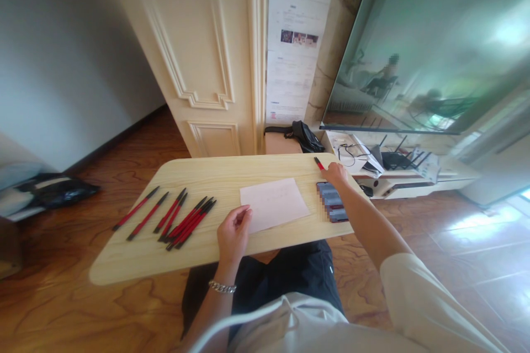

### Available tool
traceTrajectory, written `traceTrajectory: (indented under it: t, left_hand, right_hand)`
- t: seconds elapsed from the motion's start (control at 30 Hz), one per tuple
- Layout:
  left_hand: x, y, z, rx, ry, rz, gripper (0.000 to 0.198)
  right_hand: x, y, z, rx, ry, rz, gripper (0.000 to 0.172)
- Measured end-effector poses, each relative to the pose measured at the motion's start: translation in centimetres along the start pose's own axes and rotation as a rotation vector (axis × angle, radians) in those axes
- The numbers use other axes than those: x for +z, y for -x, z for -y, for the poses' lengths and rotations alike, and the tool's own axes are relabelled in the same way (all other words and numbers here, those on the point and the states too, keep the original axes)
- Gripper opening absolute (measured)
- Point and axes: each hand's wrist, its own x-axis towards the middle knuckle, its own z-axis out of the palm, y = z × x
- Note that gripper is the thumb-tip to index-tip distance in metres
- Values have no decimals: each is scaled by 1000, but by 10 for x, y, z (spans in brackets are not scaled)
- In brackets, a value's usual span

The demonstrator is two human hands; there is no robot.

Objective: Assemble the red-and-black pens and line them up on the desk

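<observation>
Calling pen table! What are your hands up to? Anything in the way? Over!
Left hand at the paper's left edge. Right hand at a red-black pen, grip unclear. Phone near right forearm, apart from pen.

The pale wood-grain tabletop (207, 176) carried slanted red-and-black pens (190, 224) at its left, a white sheet (274, 205) near the middle and a phone (336, 202) farther right.

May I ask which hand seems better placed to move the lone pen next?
Probably the right hand: it is right at that pen, while the left hand is by the paper, farther away.
</observation>
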Motion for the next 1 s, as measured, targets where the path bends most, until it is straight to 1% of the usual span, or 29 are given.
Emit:
traceTrajectory:
  t: [0.27,0.53,0.67,0.77,0.87,0.93,1.0]
  left_hand:
    - [-1,0,-1,-1,-15,2,35]
    - [2,1,-2,22,-6,-18,36]
    - [-1,3,-7,71,-77,-43,34]
    - [-15,2,-13,135,-240,-40,30]
    - [-38,-3,-15,204,-461,-36,22]
    - [-59,-8,-13,224,-616,-43,18]
    - [-80,-14,-10,208,-749,-76,17]
  right_hand:
    - [11,2,-3,23,-34,1,41]
    - [5,11,5,31,-36,1,43]
    - [1,12,3,37,-56,1,44]
    - [-2,14,0,29,-79,-34,44]
    - [-2,24,5,-20,-171,-136,42]
    - [0,39,12,-102,-267,-197,42]
    - [6,62,20,-180,-366,-215,42]
